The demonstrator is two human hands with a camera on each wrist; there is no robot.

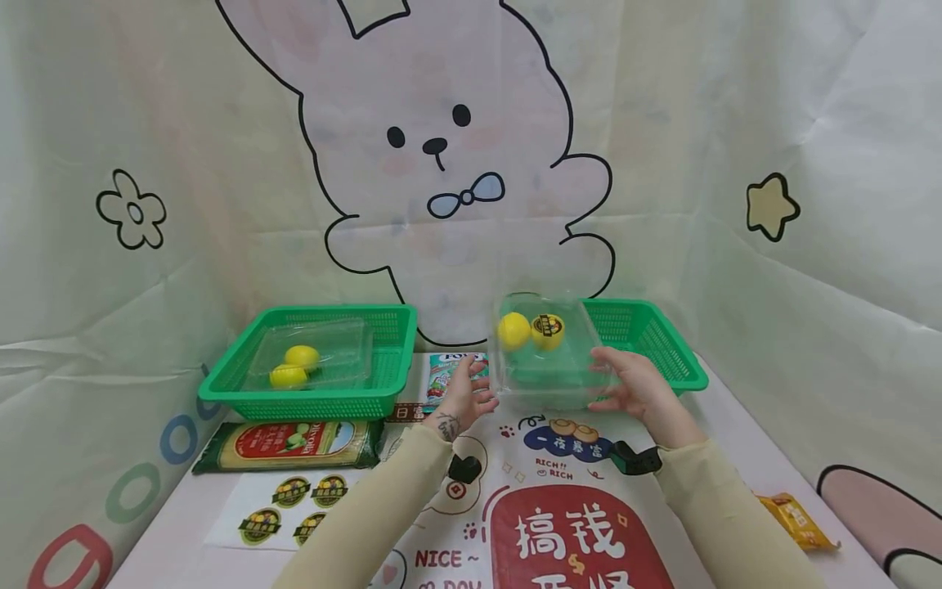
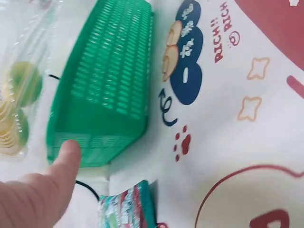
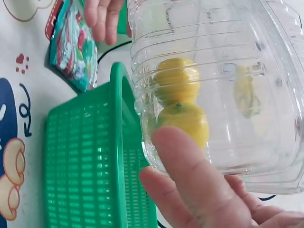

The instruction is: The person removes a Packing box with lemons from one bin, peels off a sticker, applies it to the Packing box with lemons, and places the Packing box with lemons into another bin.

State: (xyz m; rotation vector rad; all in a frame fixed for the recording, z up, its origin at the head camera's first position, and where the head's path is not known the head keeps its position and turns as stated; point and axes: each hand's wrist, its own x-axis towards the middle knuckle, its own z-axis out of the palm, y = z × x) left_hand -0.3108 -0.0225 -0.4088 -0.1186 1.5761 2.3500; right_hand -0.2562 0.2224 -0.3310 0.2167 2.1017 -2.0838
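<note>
At the far left of the desk (image 1: 184, 523) sits a green basket (image 1: 316, 401) holding a closed clear box (image 1: 312, 356) with two yellow lemons inside. In front of it lie a flat food packet (image 1: 290, 446) with a red and green label and a white sheet of round stickers (image 1: 287, 507). A small colourful sachet (image 1: 452, 376) lies between the two baskets, just beyond the left hand (image 1: 464, 401).

The left hand's grip is released: its fingers are relaxed and slightly spread, just beside the left end of the clear plastic container (image 1: 548, 352), and whether they touch it cannot be told. The container is tilted, raised over the near left part of the right-hand green basket (image 1: 662, 343), and carries two lemons (image 1: 515, 331), with a round dark-and-yellow sticker on its lid.

The right hand (image 1: 636, 393) has its grip on the container's right end; the right wrist view shows the thumb (image 3: 190, 175) pressed against the clear wall with the fingers behind it, the lemons visible through the plastic.

Further right, near the desk edge, lies a small orange packet (image 1: 795, 519). A printed cloth with a rabbit drawing (image 1: 441, 147) hangs behind everything.
</note>
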